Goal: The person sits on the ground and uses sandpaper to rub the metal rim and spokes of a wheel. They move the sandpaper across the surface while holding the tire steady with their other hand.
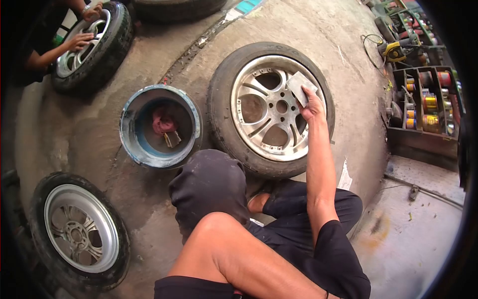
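Note:
My right hand (312,105) grips a grey sheet (300,84), which lies against the upper right of a silvery wheel rim (241,102). The rim sits inside a black tyre (222,114) lying flat on the ground in front of me. My left arm is bent across the bottom of the view, with a thin dark band at its wrist; the left hand is out of frame. Left of the tyre stands a blue bucket (126,137) with a reddish cloth (162,123) and a small yellowish block (173,139) inside.
Another person's hands (81,42) touch a wheel (112,52) at upper left. One more wheel (117,239) lies at lower left, and part of a tyre (177,9) shows at the top. On the right are a divided box (420,137) of cans and a yellow-black tool (393,51).

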The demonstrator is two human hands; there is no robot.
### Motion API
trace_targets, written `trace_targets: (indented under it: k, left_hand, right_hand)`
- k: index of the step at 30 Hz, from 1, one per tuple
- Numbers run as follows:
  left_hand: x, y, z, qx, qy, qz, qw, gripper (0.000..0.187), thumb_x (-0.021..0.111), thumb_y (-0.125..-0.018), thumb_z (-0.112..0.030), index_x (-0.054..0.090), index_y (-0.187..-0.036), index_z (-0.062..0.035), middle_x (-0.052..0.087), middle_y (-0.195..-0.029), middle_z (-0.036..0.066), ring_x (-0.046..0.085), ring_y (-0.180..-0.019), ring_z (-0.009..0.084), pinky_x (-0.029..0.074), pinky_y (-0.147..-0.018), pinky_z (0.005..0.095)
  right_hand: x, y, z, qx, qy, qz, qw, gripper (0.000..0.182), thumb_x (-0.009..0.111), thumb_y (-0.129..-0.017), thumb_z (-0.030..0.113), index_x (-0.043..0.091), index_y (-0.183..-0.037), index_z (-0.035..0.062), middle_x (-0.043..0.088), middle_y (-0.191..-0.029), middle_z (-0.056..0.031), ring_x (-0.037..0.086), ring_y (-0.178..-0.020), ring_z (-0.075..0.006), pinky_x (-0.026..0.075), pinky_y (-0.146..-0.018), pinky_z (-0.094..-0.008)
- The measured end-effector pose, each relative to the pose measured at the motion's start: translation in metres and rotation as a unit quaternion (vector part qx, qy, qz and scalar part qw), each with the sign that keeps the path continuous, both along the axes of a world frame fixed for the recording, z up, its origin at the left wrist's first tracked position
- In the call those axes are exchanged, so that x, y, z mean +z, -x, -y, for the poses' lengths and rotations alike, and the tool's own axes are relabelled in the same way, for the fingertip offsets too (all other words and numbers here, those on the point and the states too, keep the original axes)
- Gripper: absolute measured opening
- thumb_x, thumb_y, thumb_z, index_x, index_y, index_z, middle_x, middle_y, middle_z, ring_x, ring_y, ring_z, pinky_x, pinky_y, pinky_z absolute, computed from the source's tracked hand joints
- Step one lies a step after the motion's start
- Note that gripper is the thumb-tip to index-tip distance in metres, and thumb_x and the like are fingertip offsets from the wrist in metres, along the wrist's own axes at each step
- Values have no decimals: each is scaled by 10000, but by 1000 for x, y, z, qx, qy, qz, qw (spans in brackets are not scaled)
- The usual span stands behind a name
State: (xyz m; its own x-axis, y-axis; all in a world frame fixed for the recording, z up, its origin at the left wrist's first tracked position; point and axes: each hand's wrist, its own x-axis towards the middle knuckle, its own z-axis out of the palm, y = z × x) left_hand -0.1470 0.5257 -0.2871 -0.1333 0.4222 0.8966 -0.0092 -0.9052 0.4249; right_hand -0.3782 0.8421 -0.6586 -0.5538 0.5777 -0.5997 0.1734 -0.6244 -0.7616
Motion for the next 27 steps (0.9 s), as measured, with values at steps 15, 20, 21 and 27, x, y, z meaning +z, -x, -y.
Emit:
trace_targets:
  k: [15, 20, 21, 27]
  left_hand:
    - [-163, 167, -94, 326, 235, -128, 907, 247, 655, -957, -295, 637, -858, -70, 642, -839, 84, 651, -865, 276, 474, -918, 446]
    - [-151, 172, -96, 302, 229, -100, 920, 285, 636, -1005, -319, 644, -857, -76, 657, -832, 76, 659, -877, 264, 471, -927, 427]
    - [-153, 172, -96, 301, 229, -95, 921, 285, 636, -1005, -319, 644, -857, -76, 657, -832, 76, 659, -877, 264, 471, -927, 427]
    - [-159, 177, -90, 318, 252, -148, 902, 299, 639, -1003, -341, 652, -858, -79, 673, -827, 64, 667, -890, 249, 469, -928, 421]
  right_hand:
    - [-35, 41, -18, -124, -418, 176, 883, 291, 863, -815, 68, 767, -1076, -21, 802, -1053, -146, 764, -991, -264, 574, -903, -415]
    - [-56, 71, 1, -58, -504, 171, 845, 443, 865, -851, 195, 708, -1213, -4, 780, -1134, -179, 748, -1049, -308, 562, -951, -437]
    - [-55, 78, 18, -33, -562, 167, 809, 478, 859, -863, 222, 680, -1248, 4, 772, -1149, -184, 741, -1069, -319, 554, -973, -445]
    - [-47, 91, 25, -28, -409, 193, 891, 495, 841, -882, 219, 645, -1265, -26, 754, -1192, -201, 732, -1095, -319, 551, -980, -430]
